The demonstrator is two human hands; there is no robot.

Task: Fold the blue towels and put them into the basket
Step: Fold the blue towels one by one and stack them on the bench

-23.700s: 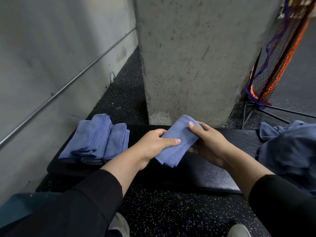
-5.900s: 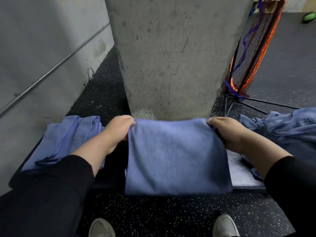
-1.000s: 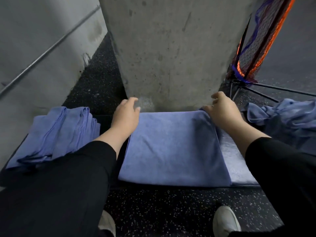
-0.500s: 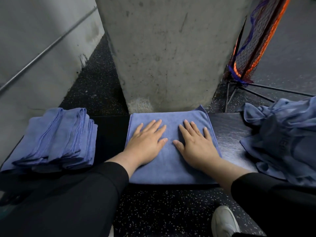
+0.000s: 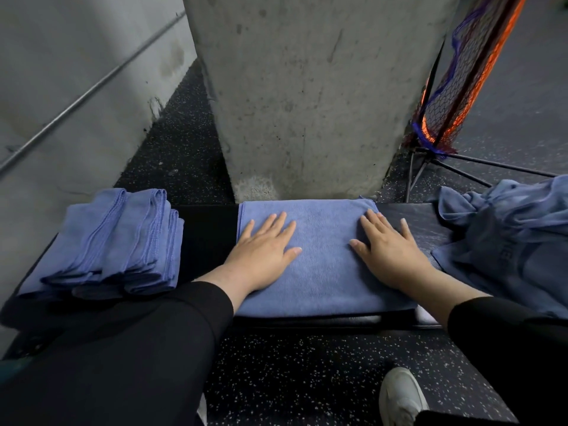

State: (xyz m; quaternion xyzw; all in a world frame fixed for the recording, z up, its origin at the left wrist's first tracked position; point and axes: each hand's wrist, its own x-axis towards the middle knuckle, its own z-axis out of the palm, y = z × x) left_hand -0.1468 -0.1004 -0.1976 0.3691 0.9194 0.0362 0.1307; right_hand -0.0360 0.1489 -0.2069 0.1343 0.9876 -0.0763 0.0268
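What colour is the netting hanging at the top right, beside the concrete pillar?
Orange and dark blue mesh netting, seen in the head view, the only one.

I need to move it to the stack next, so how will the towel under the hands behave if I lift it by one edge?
Likely floppy: the towel lies flat, moulded to the bench under both hands. Its layers would probably fall open, since nothing pins them. It looks light, like the folded stack.
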